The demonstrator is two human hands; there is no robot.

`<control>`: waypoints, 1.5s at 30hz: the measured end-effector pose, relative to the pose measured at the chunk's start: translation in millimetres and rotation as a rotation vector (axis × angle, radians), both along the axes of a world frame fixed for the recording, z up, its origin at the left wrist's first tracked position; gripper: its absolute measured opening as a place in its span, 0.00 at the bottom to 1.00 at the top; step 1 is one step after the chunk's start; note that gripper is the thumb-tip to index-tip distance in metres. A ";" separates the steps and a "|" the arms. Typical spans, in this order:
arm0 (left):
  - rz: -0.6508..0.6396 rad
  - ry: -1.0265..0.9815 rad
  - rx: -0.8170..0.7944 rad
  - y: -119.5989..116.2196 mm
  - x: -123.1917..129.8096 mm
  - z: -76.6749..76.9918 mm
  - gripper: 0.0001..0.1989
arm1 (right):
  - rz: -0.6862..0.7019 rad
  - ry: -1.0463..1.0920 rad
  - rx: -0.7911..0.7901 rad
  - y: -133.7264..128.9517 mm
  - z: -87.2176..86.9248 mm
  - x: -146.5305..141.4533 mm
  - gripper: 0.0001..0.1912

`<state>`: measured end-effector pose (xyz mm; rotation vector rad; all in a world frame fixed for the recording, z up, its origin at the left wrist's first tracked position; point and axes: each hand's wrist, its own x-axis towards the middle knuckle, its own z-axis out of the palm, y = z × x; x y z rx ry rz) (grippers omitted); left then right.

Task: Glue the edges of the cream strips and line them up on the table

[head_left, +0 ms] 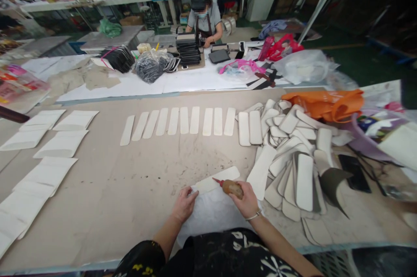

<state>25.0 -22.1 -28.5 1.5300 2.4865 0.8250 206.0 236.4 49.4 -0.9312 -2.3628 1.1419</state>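
Observation:
My right hand (246, 201) is wrapped round a brown bottle (233, 188) with a red pointed nozzle. The nozzle tip is over a long cream strip (218, 179) lying slanted near the table's front. My left hand (184, 204) pinches the strip's left end between thumb and fingers. White sheeting (208, 214) lies below the strip, between my hands. Beyond them runs a row of several upright cream pieces (184, 120). To the right of my right hand is a large heap of rounded cream and grey pieces (304, 181).
Stacked white pieces (42, 177) lie at the left. An orange bag (325, 105), a purple basin (368, 138) and a black phone (354, 173) are at the right. Across the white table (130, 85), a person in a cap works by a black stack (188, 51).

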 end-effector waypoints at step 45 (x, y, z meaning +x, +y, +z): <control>0.013 0.032 0.022 3.9 2.1 4.5 0.16 | 0.169 0.001 -0.058 -31.9 11.6 -4.6 0.19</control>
